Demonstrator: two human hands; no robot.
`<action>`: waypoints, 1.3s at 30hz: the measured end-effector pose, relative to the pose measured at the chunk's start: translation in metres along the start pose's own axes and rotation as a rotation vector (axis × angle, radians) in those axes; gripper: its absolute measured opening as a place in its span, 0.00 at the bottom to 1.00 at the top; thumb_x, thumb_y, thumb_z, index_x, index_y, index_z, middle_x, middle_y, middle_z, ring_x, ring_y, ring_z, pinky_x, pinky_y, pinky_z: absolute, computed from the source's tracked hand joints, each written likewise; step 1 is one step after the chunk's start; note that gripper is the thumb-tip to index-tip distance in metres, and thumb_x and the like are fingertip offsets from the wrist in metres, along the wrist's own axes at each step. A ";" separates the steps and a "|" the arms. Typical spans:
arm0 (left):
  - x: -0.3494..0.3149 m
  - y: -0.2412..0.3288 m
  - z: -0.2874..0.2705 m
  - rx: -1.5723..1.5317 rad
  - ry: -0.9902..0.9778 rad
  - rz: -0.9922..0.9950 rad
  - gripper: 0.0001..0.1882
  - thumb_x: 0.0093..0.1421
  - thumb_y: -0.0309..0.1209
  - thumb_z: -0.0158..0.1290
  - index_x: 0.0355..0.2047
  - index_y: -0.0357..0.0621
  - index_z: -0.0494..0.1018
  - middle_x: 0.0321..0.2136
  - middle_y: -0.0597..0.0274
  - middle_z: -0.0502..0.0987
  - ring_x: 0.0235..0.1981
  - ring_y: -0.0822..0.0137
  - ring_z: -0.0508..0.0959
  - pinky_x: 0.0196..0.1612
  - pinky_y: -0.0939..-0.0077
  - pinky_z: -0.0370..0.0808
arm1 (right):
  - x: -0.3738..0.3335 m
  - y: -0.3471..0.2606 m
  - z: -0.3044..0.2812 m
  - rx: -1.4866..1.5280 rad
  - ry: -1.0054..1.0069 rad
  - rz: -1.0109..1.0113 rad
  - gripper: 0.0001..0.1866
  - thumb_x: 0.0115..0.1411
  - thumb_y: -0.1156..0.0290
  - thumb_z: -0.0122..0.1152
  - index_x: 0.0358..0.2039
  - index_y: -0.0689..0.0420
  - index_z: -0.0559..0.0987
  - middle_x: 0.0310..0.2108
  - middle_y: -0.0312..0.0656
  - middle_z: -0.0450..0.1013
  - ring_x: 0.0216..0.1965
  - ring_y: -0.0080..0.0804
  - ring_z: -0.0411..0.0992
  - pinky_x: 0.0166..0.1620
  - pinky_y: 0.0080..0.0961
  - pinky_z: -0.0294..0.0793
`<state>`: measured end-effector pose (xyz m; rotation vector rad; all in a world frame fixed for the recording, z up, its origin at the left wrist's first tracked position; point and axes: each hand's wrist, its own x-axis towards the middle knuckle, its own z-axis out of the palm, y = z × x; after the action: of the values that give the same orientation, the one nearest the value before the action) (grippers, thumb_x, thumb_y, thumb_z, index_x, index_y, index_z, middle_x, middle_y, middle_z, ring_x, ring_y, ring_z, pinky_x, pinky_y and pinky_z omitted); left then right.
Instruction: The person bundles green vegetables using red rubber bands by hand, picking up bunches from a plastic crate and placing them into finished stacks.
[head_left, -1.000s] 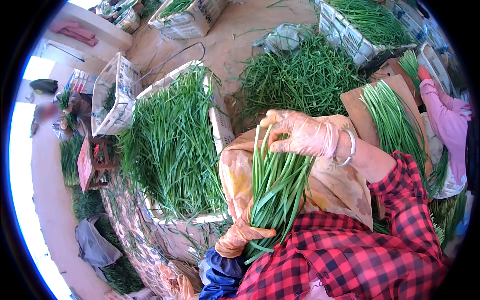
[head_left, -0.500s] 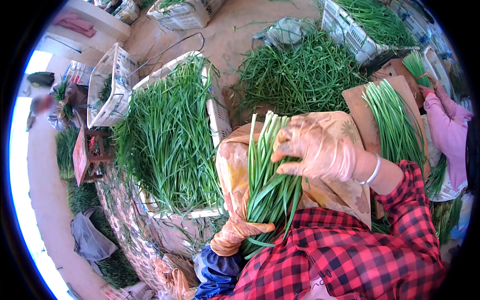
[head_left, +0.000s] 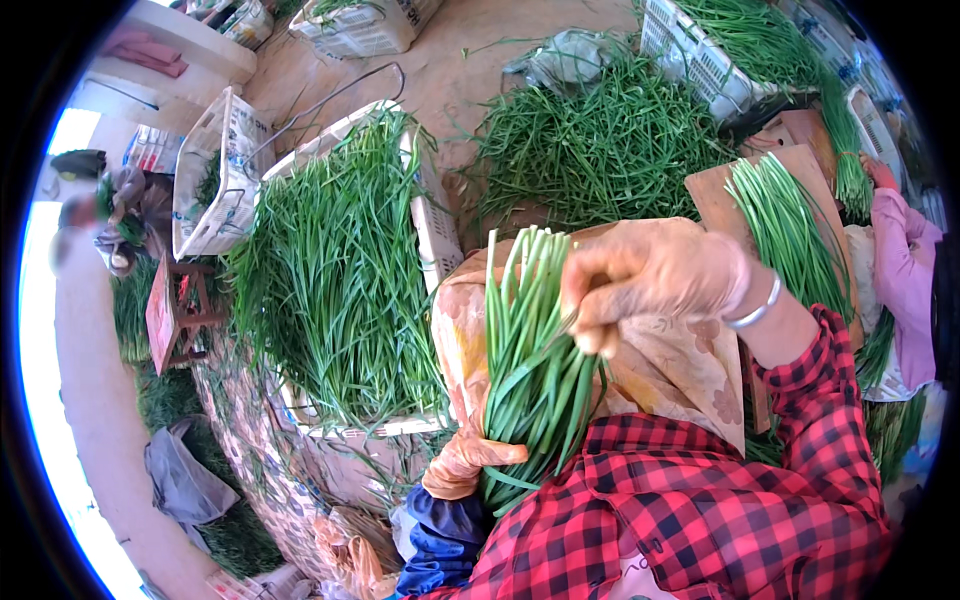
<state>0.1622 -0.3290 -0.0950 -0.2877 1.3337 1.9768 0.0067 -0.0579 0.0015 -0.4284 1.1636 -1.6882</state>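
A bunch of green chives (head_left: 540, 350) lies across my lap, pale cut stem ends away from me and leaves toward my body. My left hand (head_left: 472, 462), in an orange-brown glove, is closed around the leafy lower part. My right hand (head_left: 655, 280), in a thin stained glove with a silver bangle at the wrist, is over the right side of the bunch. Its fingers are curled into a pinch, and a thin dark leaf seems to run to the fingertips. Under the bunch, a patterned tan apron (head_left: 690, 365) covers my legs.
A white crate (head_left: 432, 215) full of chives stands at my left. Ahead is a loose chive heap (head_left: 600, 150). To the right, more chives (head_left: 785, 215) lie on a brown board (head_left: 715, 190). A pink-sleeved co-worker (head_left: 900, 240) holds a bunch; another person sits far left.
My right hand has gone from spread fingers to a pinch, moving slightly right. The bunch's stem ends have shifted slightly left. The co-worker's bunch at right has swung downward.
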 end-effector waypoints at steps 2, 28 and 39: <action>-0.001 -0.003 -0.003 -0.182 -0.032 -0.027 0.51 0.33 0.25 0.68 0.60 0.42 0.57 0.52 0.58 0.69 0.53 0.60 0.69 0.58 0.65 0.62 | -0.012 -0.030 -0.019 -0.211 0.061 -0.219 0.16 0.60 0.60 0.55 0.35 0.63 0.74 0.26 0.40 0.74 0.27 0.25 0.74 0.34 0.20 0.75; 0.017 -0.011 0.005 0.064 -0.098 0.170 0.52 0.36 0.34 0.71 0.60 0.41 0.56 0.53 0.64 0.67 0.53 0.68 0.65 0.58 0.71 0.59 | 0.084 0.079 -0.056 -1.772 0.825 -0.677 0.12 0.41 0.70 0.57 0.29 0.56 0.75 0.34 0.40 0.68 0.41 0.36 0.67 0.51 0.37 0.63; 0.009 -0.022 -0.012 -0.234 0.012 0.062 0.45 0.35 0.22 0.67 0.56 0.40 0.60 0.43 0.60 0.74 0.42 0.63 0.75 0.48 0.67 0.72 | 0.002 -0.031 -0.066 -1.341 0.784 -0.198 0.23 0.50 0.72 0.61 0.48 0.53 0.70 0.45 0.45 0.70 0.48 0.41 0.68 0.52 0.33 0.67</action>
<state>0.1678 -0.3310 -0.1206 -0.3730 1.1309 2.1899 -0.0585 -0.0263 -0.0043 -0.6964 2.8734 -0.9689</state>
